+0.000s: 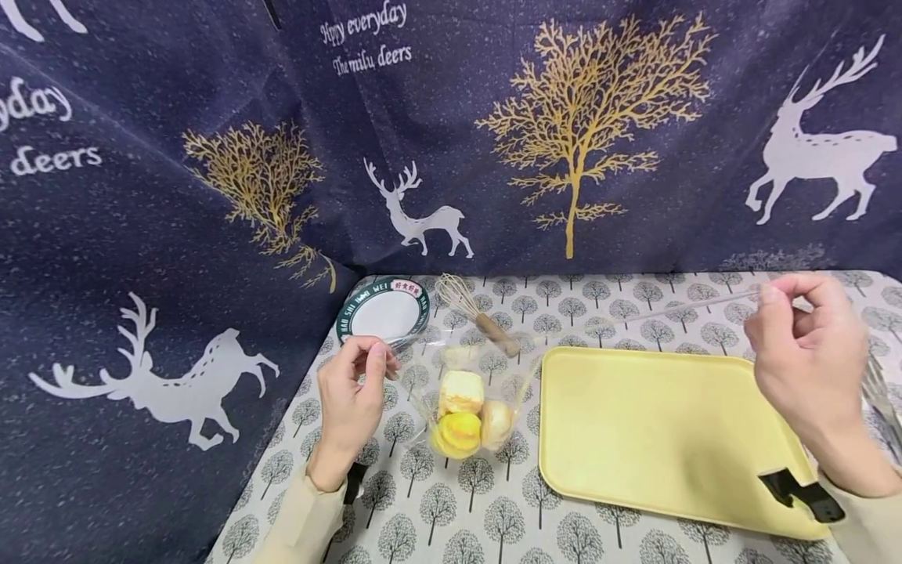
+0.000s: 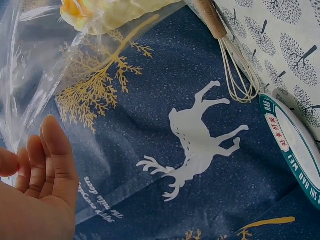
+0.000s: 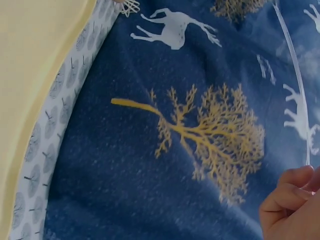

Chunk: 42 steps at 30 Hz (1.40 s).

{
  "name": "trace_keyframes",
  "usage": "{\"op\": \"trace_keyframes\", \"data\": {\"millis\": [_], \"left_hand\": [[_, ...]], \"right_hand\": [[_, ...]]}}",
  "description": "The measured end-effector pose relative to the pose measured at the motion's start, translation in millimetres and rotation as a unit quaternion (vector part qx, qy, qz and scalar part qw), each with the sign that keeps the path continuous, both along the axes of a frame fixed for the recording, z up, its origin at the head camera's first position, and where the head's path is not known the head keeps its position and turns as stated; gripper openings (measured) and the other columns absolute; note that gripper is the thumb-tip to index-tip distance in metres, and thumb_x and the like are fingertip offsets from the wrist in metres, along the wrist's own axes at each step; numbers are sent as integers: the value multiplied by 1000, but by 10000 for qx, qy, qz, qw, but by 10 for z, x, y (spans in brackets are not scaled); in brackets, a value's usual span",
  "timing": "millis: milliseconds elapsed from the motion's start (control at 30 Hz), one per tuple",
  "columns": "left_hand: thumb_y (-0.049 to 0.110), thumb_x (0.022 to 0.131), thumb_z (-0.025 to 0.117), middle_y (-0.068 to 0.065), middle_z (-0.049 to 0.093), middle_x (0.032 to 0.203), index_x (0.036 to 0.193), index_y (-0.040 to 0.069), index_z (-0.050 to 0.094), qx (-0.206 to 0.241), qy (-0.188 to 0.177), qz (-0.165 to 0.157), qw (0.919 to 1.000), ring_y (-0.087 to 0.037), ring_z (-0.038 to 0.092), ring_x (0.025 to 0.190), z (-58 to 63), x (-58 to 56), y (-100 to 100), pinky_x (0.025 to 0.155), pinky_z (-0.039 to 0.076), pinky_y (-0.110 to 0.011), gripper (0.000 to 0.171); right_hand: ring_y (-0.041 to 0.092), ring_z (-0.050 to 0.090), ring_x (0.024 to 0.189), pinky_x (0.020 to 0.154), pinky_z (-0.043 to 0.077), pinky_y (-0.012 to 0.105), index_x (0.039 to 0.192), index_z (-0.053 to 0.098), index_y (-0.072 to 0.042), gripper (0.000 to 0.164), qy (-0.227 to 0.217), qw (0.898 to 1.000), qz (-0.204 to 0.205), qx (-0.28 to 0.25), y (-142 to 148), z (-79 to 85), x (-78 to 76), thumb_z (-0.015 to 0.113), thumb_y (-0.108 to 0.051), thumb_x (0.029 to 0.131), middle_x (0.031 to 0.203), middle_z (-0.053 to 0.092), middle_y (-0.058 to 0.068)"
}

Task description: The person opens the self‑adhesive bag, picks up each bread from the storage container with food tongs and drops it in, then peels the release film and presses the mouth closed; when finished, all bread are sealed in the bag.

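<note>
A clear plastic bag [image 1: 517, 376] holds several bun-like pieces: a pale squarish one [image 1: 462, 391], a yellow swirled one [image 1: 456, 435] and a cream round one [image 1: 496, 424]. At the bag's upper left edge, my left hand [image 1: 352, 399] pinches the plastic between thumb and fingers; the left wrist view shows the bag [image 2: 37, 75] stretching up from that hand [image 2: 42, 185]. Out to the right, my right hand [image 1: 810, 352] pinches the end of a thin clear strip [image 1: 676, 309], which runs taut back toward the bag's mouth. The right wrist view shows the strip [image 3: 296, 65] rising from the curled fingers.
A yellow tray [image 1: 662, 423] lies on the tree-print tablecloth [image 1: 503, 521], right of the bag and partly under my right arm. Behind the bag are a whisk [image 1: 479, 313] with a wooden handle and a green-rimmed plate [image 1: 384, 311]. Metal utensils [image 1: 877, 392] show at the right edge.
</note>
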<state>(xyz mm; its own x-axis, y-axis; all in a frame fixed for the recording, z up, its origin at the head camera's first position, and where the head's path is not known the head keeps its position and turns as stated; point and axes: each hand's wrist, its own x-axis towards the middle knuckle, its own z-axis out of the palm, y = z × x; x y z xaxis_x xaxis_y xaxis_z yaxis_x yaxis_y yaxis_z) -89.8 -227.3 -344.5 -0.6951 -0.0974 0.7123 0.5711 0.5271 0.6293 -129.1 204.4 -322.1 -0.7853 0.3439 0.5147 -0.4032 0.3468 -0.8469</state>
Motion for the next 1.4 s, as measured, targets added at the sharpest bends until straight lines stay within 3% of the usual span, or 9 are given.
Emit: {"op": "trace_keyframes", "data": {"millis": [267, 433, 533, 633, 733, 833, 1000, 1200, 1400], "left_hand": [[-3, 98, 53, -15, 68, 73, 87, -3, 62, 111, 79, 54, 9999, -11, 65, 60, 1, 15, -44, 58, 55, -18, 14], [-8, 94, 54, -14, 68, 71, 87, -4, 64, 24, 448, 109, 9989, -9, 64, 59, 41, 46, -82, 58, 54, -17, 13], [-9, 93, 55, -15, 67, 72, 87, -4, 64, 7, 507, 64, 9987, -8, 63, 59, 50, 50, -87, 59, 54, -17, 13], [-10, 93, 54, -16, 67, 72, 87, -5, 64, 35, 507, -8, 9987, -8, 63, 59, 49, 40, -84, 59, 55, -17, 13], [-10, 94, 53, -16, 67, 72, 87, -6, 63, 91, 492, -68, 9987, -8, 63, 60, 51, 32, -76, 59, 55, -17, 13], [-11, 94, 53, -17, 66, 71, 86, -6, 63, 166, 486, -130, 9986, -7, 64, 60, 48, 24, -62, 58, 55, -17, 13], [-12, 93, 53, -19, 65, 74, 87, -7, 63, 224, 438, -302, 9983, -1, 65, 66, 32, -3, -22, 60, 56, -18, 12], [-12, 93, 53, -18, 64, 75, 87, -7, 63, 250, 410, -411, 9980, 0, 64, 66, 6, -36, 12, 60, 56, -18, 12], [-11, 94, 53, -18, 65, 73, 87, -7, 62, 282, 342, -489, 9978, -3, 64, 64, -21, -63, 37, 58, 55, -19, 13]], "right_hand": [[-5, 48, 41, 38, 31, 21, 95, 64, -21, 12, -540, 9823, 523, 1714, 263, -122, -248, 58, -11, 98, 52, 54, -21], [-1, 58, 56, 53, 44, 26, 107, 72, -6, 17, -1164, 8958, 1497, 4020, 296, -263, -516, 58, -8, 97, 70, 69, -4], [23, 71, 76, 69, 55, 42, 125, 65, 3, 36, -1644, 8437, 1772, 4793, 331, -294, -631, 49, 1, 93, 97, 75, 19], [51, 65, 109, 90, 52, 62, 138, 52, 10, 53, -1807, 8177, 1948, 5106, 369, -290, -704, 41, 6, 86, 130, 63, 32], [58, 54, 121, 99, 44, 68, 139, 50, 10, 49, -1474, 8270, 1979, 5052, 359, -259, -727, 45, 5, 91, 133, 58, 36], [36, 70, 91, 81, 56, 44, 126, 65, 2, 37, -722, 8697, 1491, 4650, 281, -210, -682, 53, 2, 91, 114, 71, 27], [-9, 53, 68, 57, 42, 10, 100, 76, -9, 31, 178, 9212, 1302, 3663, 10, -120, -440, 56, 10, 85, 91, 77, 7], [-4, 62, 79, 69, 54, 11, 112, 73, -7, 34, 415, 9254, 2519, 2802, -507, -152, -122, 77, 1, 80, 94, 75, 0], [5, 66, 89, 75, 58, 21, 122, 69, -11, 41, -422, 9307, 3270, 1585, -917, -224, 18, 78, -7, 83, 104, 72, 3]]}}
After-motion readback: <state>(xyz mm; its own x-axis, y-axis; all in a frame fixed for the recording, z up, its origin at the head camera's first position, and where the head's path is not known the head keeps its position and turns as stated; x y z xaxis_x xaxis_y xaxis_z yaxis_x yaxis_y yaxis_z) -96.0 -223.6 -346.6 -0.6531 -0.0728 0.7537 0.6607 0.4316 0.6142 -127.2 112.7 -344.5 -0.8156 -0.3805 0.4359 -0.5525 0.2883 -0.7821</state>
